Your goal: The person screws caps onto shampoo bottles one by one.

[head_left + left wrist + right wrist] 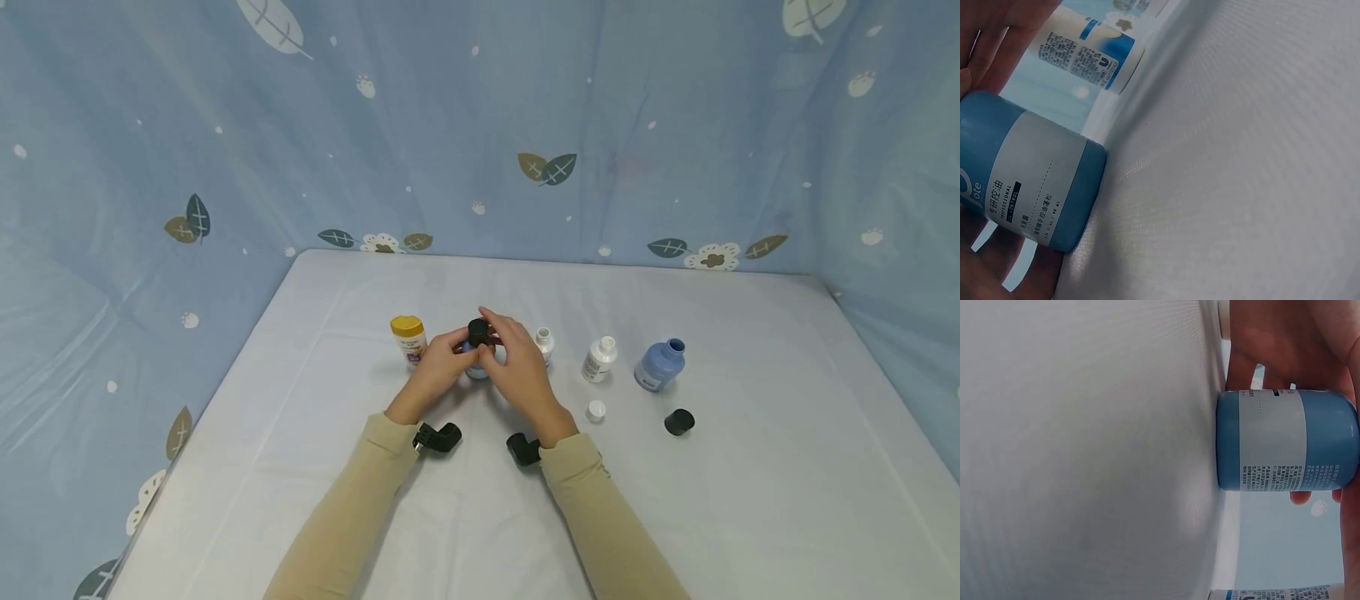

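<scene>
Curtain: pale blue fabric, printed with leaves, paw marks and flowers, hanging behind and beside the table.
Table: white-covered surface, slightly creased.
Capped blue bottle: upright on the table between both hands, base touching the cover, pale label round its body.
Black cap: seated on that bottle's top.
Left hand: fingers and thumb curled round the capped blue bottle.
Right hand: forefinger and thumb pinching about the black cap.
Left of the hands: yellow-topped white container, upright, just beside the left hand.
Right of the hands: white bottle, partly hidden by the right hand; second white bottle; open-mouthed blue bottle farther along.
Loose caps: small white cap and loose black cap, nearer the person than those bottles.
Arms: beige sleeves, with a black wrist camera near each cuff.
</scene>
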